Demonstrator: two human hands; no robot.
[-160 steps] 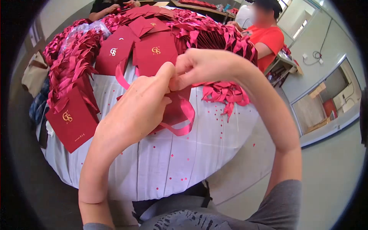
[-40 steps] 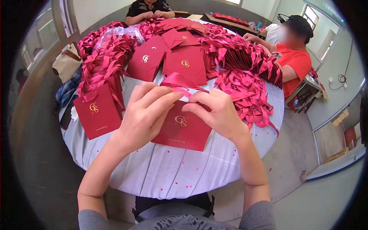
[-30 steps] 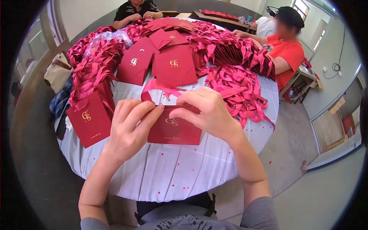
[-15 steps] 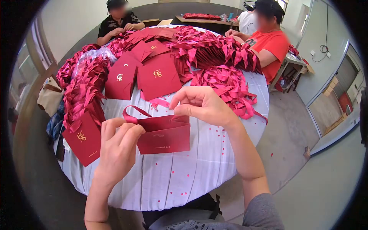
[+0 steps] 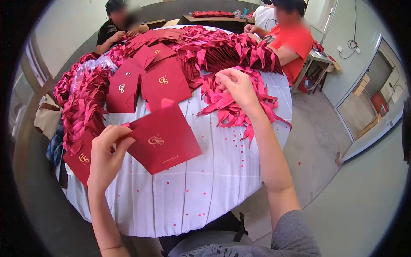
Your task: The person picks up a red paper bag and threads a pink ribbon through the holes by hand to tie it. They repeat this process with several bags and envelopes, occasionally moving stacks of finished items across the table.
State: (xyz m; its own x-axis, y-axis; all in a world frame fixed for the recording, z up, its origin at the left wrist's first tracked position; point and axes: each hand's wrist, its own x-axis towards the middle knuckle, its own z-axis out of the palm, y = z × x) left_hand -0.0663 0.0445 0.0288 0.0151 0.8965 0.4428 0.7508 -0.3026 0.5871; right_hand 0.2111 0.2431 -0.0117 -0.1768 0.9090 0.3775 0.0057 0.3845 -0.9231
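My left hand [image 5: 110,147] pinches the upper left corner of a dark red paper gift bag [image 5: 165,139]. The bag hangs tilted above the table, with a gold emblem and small print on its face. A bright ribbon loop shows blurred at its top edge. Over a loose heap of pink-red ribbons [image 5: 239,105], my right hand [image 5: 234,83] has its thumb and fingertips pressed together. Whether a ribbon is between those fingertips cannot be made out. Another red bag [image 5: 81,158] lies on a row of ribboned bags [image 5: 85,103] beside my left hand.
Flat red bags [image 5: 166,79] lie at mid-table, with a long row of ribboned bags [image 5: 222,53] behind. Small red dots are scattered over the white tablecloth [image 5: 205,184]. A person in red [image 5: 295,43] sits at the right, another in black [image 5: 109,30] far left.
My right hand has left the bag and moved right and up to the ribbon heap. In my left hand the bag has turned and tilted, bringing its printed face into view. The whole view shifts slightly.
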